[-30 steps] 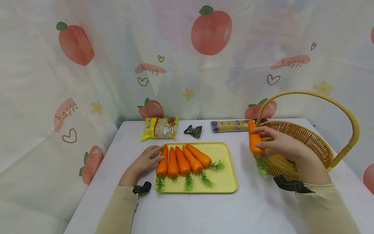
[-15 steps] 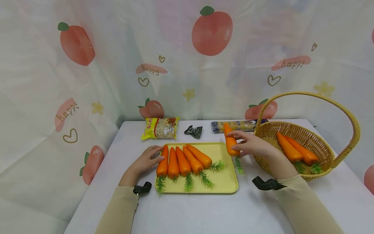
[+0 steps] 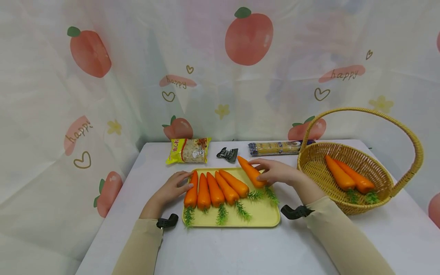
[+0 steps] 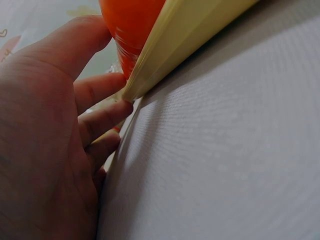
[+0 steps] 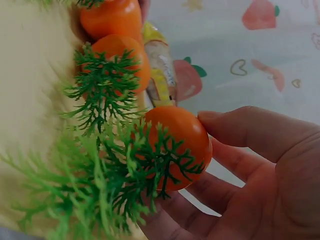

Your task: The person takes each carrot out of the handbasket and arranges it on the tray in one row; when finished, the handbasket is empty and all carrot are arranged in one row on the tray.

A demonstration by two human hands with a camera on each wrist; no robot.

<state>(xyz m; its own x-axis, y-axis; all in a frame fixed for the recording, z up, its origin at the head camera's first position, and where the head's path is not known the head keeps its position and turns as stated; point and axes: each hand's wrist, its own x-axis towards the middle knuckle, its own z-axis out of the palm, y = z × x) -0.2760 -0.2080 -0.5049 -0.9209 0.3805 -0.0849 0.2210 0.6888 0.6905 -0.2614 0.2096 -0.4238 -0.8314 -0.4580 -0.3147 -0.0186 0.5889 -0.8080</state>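
Observation:
In the head view, my right hand (image 3: 276,170) holds an orange carrot (image 3: 252,173) with green fronds over the right part of the yellow tray (image 3: 273,217). The right wrist view shows thumb and fingers around the thick end of this carrot (image 5: 180,132). Several more carrots (image 3: 215,191) lie side by side on the tray, tips toward the back. My left hand (image 3: 172,188) rests at the tray's left edge; in the left wrist view its fingertips (image 4: 122,107) touch the rim and the thumb lies against the leftmost carrot (image 4: 132,25).
A wicker basket (image 3: 347,208) with a tall handle stands at the right, two carrots (image 3: 348,175) inside it. Along the back lie a yellow snack bag (image 3: 189,150), a small black packet (image 3: 227,154) and a long noodle pack (image 3: 275,148).
My right hand has carried the carrot leftward from in front of the basket to over the tray, uncovering the two carrots in the basket. The left hand has stayed put.

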